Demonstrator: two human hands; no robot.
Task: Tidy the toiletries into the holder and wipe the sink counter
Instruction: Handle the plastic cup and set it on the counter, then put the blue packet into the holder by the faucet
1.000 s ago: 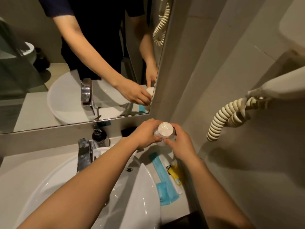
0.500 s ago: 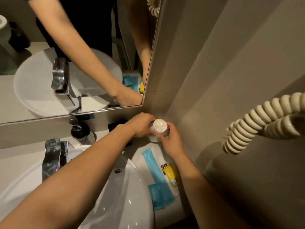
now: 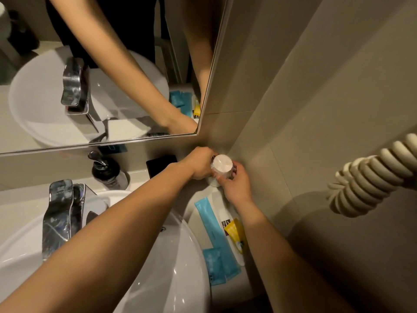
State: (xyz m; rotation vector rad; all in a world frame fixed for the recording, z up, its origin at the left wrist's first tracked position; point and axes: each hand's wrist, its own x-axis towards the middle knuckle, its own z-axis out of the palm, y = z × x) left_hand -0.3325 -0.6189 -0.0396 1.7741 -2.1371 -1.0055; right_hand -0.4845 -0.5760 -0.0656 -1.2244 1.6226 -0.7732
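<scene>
Both hands (image 3: 216, 175) lower, cup (image 3: 222, 166) near counter (image 3: 203, 206)

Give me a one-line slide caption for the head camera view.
Both hands, left and right, grip a clear cup in the counter corner beside blue sachets.

Cup (image 3: 222, 166) lower, perhaps on counter (image 3: 200, 199).

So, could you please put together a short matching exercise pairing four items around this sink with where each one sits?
Items:
1. glass cup
2. soap dispenser
3. long blue packet
4. coiled cord

Places:
A. hanging by the right wall
B. flat on the counter right of the basin
C. behind the faucet
D. in the corner, between both hands

Pairs: 1-D, 2-C, 3-B, 4-A
</scene>
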